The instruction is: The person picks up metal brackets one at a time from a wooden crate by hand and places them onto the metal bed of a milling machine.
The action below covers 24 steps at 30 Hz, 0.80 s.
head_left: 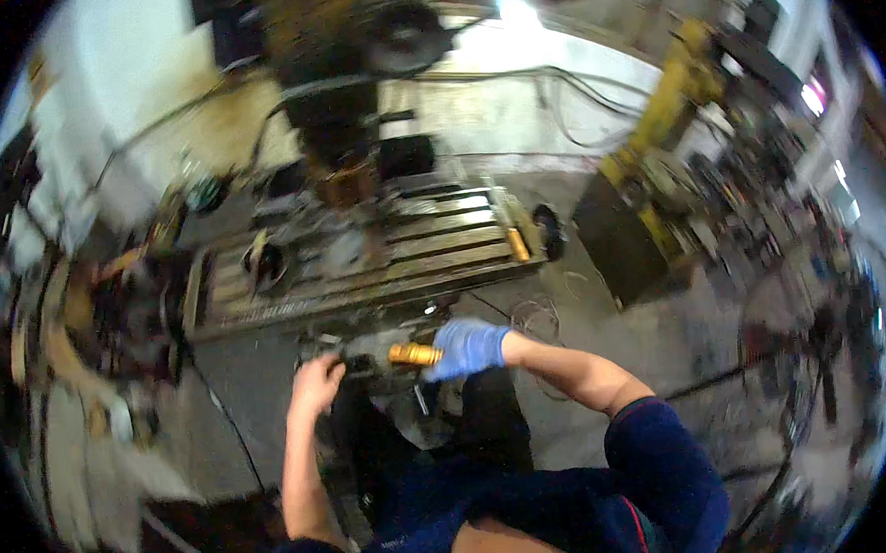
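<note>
My right hand (pixel 470 349), in a blue glove, is closed on a ribbed yellow cylindrical piece (pixel 414 354) that looks like a tool handle. The rest of that piece is hidden or blurred. To its left, my bare left hand (pixel 318 381) has its fingers curled at the edge of a dark metal assembly (pixel 362 363). Blur hides what, if anything, they grip. Both hands work low, just in front of a milling machine's slotted table (pixel 441 239).
The machine's dark column (pixel 329 112) rises behind the table. Another yellow-handled tool (pixel 517 243) lies at the table's right end. A yellow machine (pixel 656 135) stands at the right, and a cable (pixel 225 413) runs along the floor at the left.
</note>
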Tool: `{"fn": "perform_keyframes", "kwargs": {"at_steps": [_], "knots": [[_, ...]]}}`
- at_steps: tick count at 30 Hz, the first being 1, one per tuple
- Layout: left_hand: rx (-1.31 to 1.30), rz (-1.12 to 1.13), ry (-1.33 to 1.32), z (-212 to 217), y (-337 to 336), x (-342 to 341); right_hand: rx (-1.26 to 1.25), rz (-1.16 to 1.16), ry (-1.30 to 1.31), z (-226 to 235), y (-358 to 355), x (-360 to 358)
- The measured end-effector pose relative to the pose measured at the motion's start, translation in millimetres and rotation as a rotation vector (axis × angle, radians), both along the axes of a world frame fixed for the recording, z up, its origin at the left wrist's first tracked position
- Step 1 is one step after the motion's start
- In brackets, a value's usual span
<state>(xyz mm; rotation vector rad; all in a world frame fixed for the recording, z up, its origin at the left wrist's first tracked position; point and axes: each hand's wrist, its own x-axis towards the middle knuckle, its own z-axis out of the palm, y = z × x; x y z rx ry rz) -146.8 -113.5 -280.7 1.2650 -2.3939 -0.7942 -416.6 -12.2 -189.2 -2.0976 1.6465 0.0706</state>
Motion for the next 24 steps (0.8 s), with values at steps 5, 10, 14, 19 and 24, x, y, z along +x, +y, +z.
{"fn": "perform_keyframes", "kwargs": {"at_steps": [5, 10, 14, 19, 24], "knots": [[-0.019, -0.1, -0.047, -2, 12, -26, 0.095, 0.005, -0.134, -15, 48, 14], [0.109, -0.178, -0.014, -21, 18, -28, 0.043, -0.153, -0.228, -25, 59, 4], [0.586, -0.023, 0.386, -24, 11, -32, 0.067, -0.183, -0.271, -43, 62, 6], [0.726, 0.331, 0.831, -31, 7, -16, 0.081, -0.042, -0.331, -42, 62, 16], [0.783, 0.468, 0.855, -58, 19, -15, 0.018, -0.136, -0.281, -55, 63, 15]]}}
